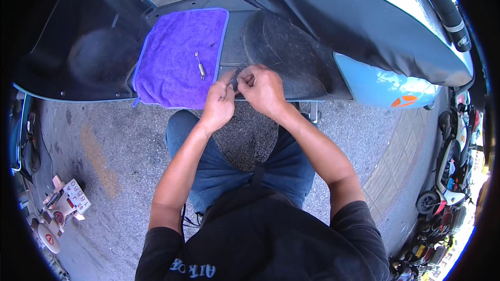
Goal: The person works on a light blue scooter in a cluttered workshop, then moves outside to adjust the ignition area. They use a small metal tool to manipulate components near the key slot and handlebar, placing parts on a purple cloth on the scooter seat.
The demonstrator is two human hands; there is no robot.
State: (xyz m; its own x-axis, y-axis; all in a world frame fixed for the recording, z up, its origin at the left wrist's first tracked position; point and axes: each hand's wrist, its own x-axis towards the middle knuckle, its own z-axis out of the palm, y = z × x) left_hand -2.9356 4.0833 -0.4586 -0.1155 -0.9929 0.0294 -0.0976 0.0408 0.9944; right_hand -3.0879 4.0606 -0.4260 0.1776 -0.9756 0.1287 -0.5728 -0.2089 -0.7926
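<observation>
From where I stand, the person has both bare hands close together at the middle of the frame, over the lower edge of a scooter's dark footboard. The right hand is bent into a pinch, thumb and fingertips meeting on a small dark piece, which sits in the gap between the two hands; it is too small and too covered to tell its kind. The left hand has its fingers bent against the near side of that piece, though I cannot tell whether it truly grips it. Left of the hands, a purple towel covers part of the footboard, and on its right half lies a metal spring with a thin hooked end, a dark speck above it. A pale blue panel with an orange mark curves at the upper right. Jeans-clad knees spread below the hands, over grey pavement, and parked scooters line the right edge of the frame
</observation>
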